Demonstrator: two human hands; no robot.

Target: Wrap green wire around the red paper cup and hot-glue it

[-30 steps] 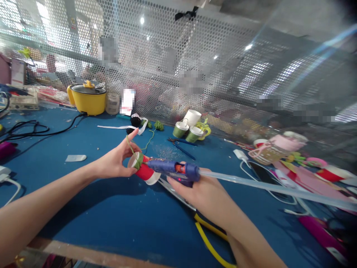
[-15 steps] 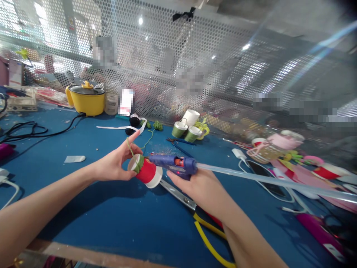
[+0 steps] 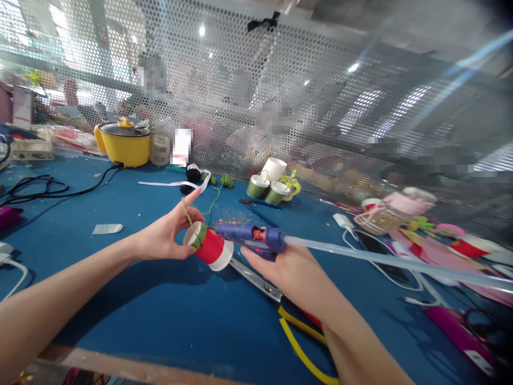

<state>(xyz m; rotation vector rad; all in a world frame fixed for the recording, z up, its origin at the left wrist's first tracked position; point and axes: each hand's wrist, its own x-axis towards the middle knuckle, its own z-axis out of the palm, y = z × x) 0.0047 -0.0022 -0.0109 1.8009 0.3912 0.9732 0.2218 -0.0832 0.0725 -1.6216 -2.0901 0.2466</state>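
My left hand (image 3: 170, 233) grips a small paper cup (image 3: 212, 249), tilted on its side, red in the middle with white ends. Green yarn (image 3: 199, 235) wraps round the cup near my thumb, and a strand runs up over my fingers and back across the table. In my right hand (image 3: 294, 270) is a blue glue gun (image 3: 250, 235), its nozzle close to the cup's upper side by the yarn; whether it touches I cannot tell. A long clear glue stick (image 3: 360, 256) sticks out of its back. Below the gun lie large scissors (image 3: 262, 283) with yellow handles, partly hidden by my right arm.
At the back stand two green-wrapped cups (image 3: 258, 185), a white cup (image 3: 274, 168) and pliers (image 3: 260, 206). A yellow electric pot (image 3: 125, 143) is back left. To the right lie a phone (image 3: 382, 256) with cables and a purple device (image 3: 460, 339). A perforated metal screen (image 3: 224, 96) closes off the back.
The glue gun and my right hand have shifted very slightly to the right. My left hand and the cup stay almost still.
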